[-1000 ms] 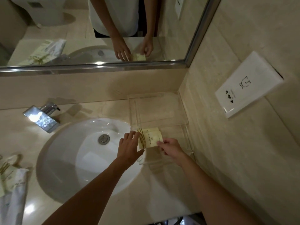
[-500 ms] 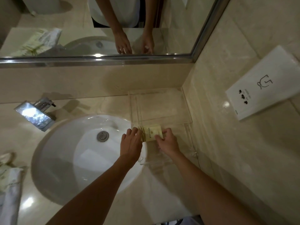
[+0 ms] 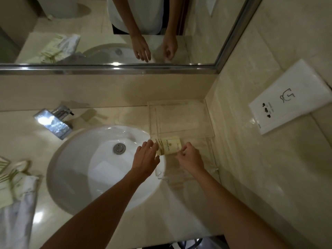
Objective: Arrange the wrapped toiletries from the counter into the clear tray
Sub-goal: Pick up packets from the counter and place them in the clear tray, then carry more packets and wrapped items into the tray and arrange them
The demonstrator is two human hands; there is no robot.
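Note:
A clear tray (image 3: 181, 119) stands in the counter's back right corner, beside the sink. A pale yellow wrapped toiletry packet (image 3: 169, 146) lies flat at the tray's near left part. My left hand (image 3: 145, 159) is spread, its fingertips resting against the packet's left edge. My right hand (image 3: 190, 157) is curled, its fingertips pinching the packet's right edge. More wrapped toiletries (image 3: 14, 180) lie in a pile on the counter at the far left, partly cut off by the frame.
A white oval sink (image 3: 89, 169) fills the counter's middle, with a chrome faucet (image 3: 53, 123) behind it. A mirror (image 3: 107, 33) runs along the back wall. A white socket plate (image 3: 291, 97) hangs on the right wall.
The packet has come down from a tilted hold to lie flat in the tray. My left hand's fingers have straightened off it to its left edge.

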